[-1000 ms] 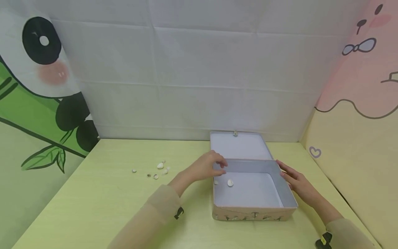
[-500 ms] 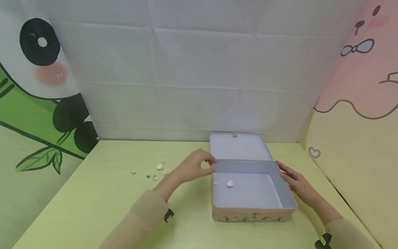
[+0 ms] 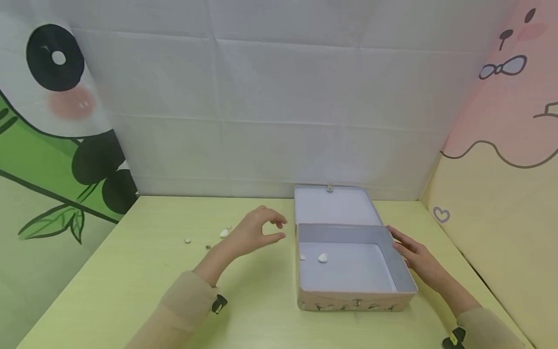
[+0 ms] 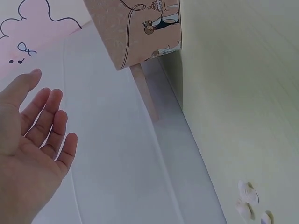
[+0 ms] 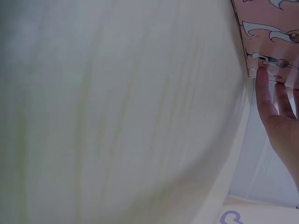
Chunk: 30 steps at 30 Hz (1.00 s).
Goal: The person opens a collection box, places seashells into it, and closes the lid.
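Observation:
An open tin box (image 3: 348, 300), pink outside with printed figures and pale inside, stands on the table with its hinged lid (image 3: 337, 206) laid back. Inside it lie a white seashell (image 3: 322, 258) and a smaller one (image 3: 302, 257) by the left wall. My left hand (image 3: 250, 232) hovers left of the box, holding nothing, its fingers loosely bent and apart in the left wrist view. With extended fingers my right hand (image 3: 418, 259) touches the box's right side. Left of the box are several loose shells, among them a white shell (image 3: 224, 233); my left hand hides others.
The pale yellow-green table (image 3: 131, 291) meets a white cloth backdrop (image 3: 270, 121) behind. Painted panels stand left and right, the right panel (image 3: 492, 203) close beyond my right arm. A small shell (image 3: 187, 240) lies farthest left.
My left hand has moved left from over the box's left edge to the space beside it, now covering some of the loose shells. The right hand and the box have stayed put.

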Motion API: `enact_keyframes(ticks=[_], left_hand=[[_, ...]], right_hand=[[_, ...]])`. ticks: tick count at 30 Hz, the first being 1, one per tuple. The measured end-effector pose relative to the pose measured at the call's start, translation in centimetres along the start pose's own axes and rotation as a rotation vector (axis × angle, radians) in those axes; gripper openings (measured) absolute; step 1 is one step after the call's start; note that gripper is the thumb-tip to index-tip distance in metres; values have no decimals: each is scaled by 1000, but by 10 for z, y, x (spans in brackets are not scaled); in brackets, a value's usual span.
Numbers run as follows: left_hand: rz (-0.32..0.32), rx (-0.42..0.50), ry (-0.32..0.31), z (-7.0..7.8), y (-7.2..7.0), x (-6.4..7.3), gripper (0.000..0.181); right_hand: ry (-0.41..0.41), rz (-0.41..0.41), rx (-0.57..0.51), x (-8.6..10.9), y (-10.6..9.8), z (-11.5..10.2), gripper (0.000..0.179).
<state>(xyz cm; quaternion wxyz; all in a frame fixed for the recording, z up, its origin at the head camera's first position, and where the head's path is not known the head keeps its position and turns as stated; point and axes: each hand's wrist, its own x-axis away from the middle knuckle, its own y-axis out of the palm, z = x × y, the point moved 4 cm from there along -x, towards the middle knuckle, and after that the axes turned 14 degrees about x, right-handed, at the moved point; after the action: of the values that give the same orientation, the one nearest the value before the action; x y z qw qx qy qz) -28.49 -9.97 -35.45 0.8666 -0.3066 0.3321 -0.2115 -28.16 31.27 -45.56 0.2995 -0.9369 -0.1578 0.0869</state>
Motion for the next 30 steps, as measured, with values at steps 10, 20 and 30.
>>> enact_keyframes(ticks=[10,20,30], left_hand=[[17,48,-32,-8,-22,20,31],[38,38,-32,-31,-39,41,32],[7,27,-137,-56,-56,63,34]], right_hand=[[-9,-7,-26,1,-1,-1,52],[-15,-13,-11,1,-2,-2,52],[-4,-12,-12,3,-4,-6,52]])
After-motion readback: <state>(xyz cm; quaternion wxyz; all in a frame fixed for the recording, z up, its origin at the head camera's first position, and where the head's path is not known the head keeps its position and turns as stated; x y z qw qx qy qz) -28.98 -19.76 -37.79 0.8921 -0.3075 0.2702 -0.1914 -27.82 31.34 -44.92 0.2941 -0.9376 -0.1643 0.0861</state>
